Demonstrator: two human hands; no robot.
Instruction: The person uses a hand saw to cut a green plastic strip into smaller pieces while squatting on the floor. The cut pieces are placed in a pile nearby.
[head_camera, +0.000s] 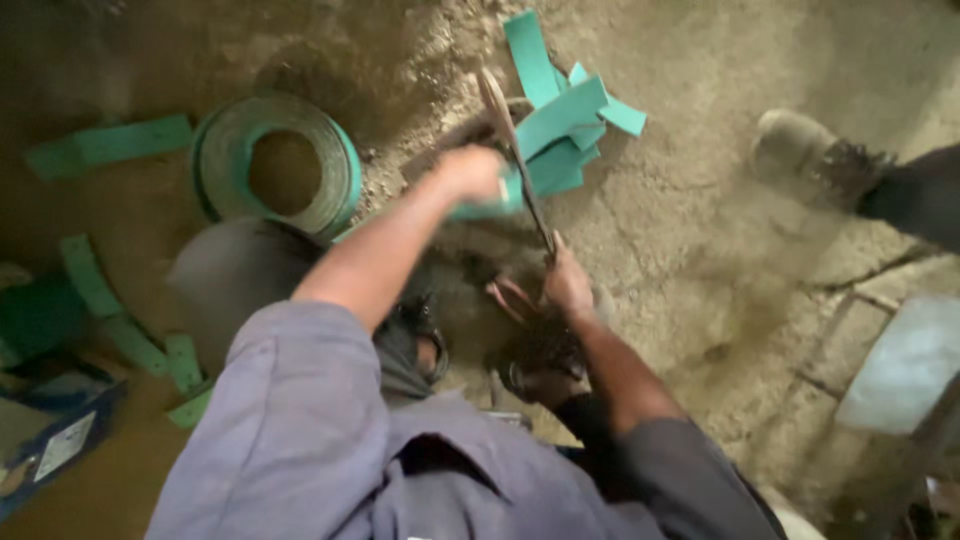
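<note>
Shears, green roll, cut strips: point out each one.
shears (515, 165), head view, on the long blade.
green roll (340, 170), head view, on its right wall.
cut strips (560, 115), head view, on the middle strip of the pile.

Blue box (50, 440) lower left; another person's boot (815, 155) upper right.

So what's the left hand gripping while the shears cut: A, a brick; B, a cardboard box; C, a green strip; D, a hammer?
C: the left hand is closed around a green strip fed against the blades of the long shears, whose lower handle the right hand holds, with cut green pieces piled just beyond.
</note>
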